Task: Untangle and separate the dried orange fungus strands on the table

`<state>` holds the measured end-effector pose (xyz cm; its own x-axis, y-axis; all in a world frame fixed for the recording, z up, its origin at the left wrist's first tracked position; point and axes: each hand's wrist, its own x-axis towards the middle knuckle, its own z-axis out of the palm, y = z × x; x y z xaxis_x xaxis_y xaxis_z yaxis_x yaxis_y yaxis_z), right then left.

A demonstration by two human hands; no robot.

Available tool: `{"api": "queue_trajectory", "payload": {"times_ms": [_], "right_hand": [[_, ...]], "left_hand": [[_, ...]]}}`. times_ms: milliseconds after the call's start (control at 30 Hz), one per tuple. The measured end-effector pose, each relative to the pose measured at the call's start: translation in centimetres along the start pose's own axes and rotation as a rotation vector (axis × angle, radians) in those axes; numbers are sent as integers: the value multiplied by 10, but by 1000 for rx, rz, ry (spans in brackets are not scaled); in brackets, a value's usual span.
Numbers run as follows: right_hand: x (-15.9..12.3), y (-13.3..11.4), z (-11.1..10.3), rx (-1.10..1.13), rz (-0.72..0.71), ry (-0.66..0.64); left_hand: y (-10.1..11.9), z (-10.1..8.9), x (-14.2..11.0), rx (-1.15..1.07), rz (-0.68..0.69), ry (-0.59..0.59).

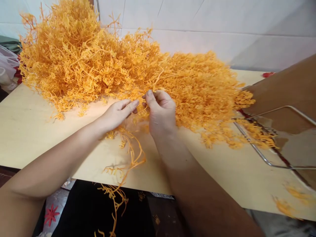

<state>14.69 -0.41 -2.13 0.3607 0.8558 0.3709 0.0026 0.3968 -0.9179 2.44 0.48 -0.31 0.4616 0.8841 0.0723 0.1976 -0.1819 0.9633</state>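
Observation:
A big tangled heap of orange plastic sprigs (103, 62) covers the far half of a pale wooden table (29, 131). My right hand (160, 113) is closed at the heap's near edge, thumb and fingers pinching an orange sprig (158, 77) that rises from it. My left hand (118, 113) lies beside it, fingers together and stretched toward the right hand, touching sprig stems. Loose orange stems (130, 154) trail from under both hands over the table's front edge.
A brown bag with a clear plastic lining on a metal wire frame (271, 138) stands at the right with orange pieces at its mouth. White tiled wall (222, 19) behind. Bags and cloth (7, 65) at far left. Dark floor with fallen sprigs (113, 204) below.

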Motion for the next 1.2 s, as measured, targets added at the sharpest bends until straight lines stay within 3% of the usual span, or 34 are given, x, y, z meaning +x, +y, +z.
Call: {"api": "queue_trajectory", "payload": {"times_ms": [133, 233, 367, 500, 633, 767, 933, 1067, 1133, 1200], "right_hand": [[-2, 1, 1, -109, -64, 35], [-2, 0, 0, -145, -66, 23], [-1, -5, -1, -137, -59, -5], [0, -7, -3, -74, 30, -140], [4, -2, -6, -61, 108, -248], [5, -1, -6, -155, 23, -169], [15, 7, -13, -268, -104, 15], [37, 18, -41, -201, -58, 360], [41, 17, -48, -62, -29, 357], [37, 13, -44, 36, -9, 178]], "left_hand": [[2, 3, -6, 311, 83, 60], [1, 9, -10, 401, 129, 44], [1, 9, -6, 299, 123, 19], [2, 0, 0, 108, 38, 114], [5, -4, -2, 53, 130, 64], [7, 0, -8, 193, 243, -128], [20, 1, -18, 180, 230, -196], [30, 11, -28, 172, 273, -576], [26, 16, -26, 136, 227, -527], [19, 17, -19, 14, 72, -332]]}}
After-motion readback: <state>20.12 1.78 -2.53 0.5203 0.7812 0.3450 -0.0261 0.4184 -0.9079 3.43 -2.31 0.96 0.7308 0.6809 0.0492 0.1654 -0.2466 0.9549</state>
